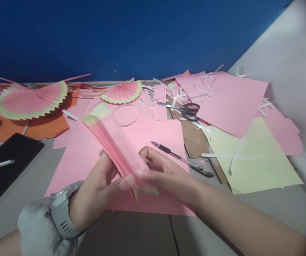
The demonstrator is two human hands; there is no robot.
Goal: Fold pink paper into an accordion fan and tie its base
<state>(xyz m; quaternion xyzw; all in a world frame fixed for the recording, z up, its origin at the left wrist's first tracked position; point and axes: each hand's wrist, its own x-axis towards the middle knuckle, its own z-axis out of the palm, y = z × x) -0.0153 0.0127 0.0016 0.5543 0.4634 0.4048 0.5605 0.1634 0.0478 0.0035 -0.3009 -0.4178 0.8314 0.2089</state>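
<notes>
Both hands hold a pleated strip of pink paper (110,138) with pale yellow ends, stretched from near me toward the far left. My left hand (99,186), with a grey watch on its wrist, pinches the strip's near end from the left. My right hand (159,170) grips the same end from the right, fingers curled over the folds. The strip hovers over a flat pink sheet (153,137) on the table.
A black pen (182,159) lies just beyond my right hand. Scissors (185,108) rest farther back among paper scraps. Two finished pink fans (30,99) (122,91) lie at the back. Pale yellow sheets (256,156) sit right, a black phone (6,160) left.
</notes>
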